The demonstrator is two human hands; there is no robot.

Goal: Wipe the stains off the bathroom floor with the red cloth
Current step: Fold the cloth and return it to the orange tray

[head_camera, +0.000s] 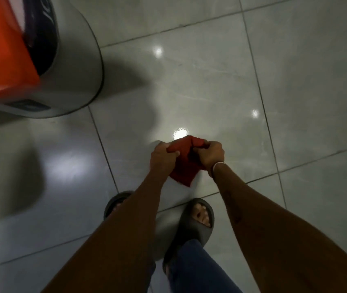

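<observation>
Both hands, left hand (163, 155) and right hand (211, 154), hold the red cloth (184, 163) with clenched fingers above the tiled floor (210, 81).

We stand with both bare arms stretched forward and down, our left hand (162, 155) and right hand (211, 154) held close together, fingers (173, 153) curled tight around a bunched red cloth (184, 163); a pale band circles our right wrist (218, 166).

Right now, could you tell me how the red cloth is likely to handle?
Probably floppy: the red cloth bunches between the left hand and right hand, a corner drooping. Likely light. Its nap should resist slipping.
</observation>
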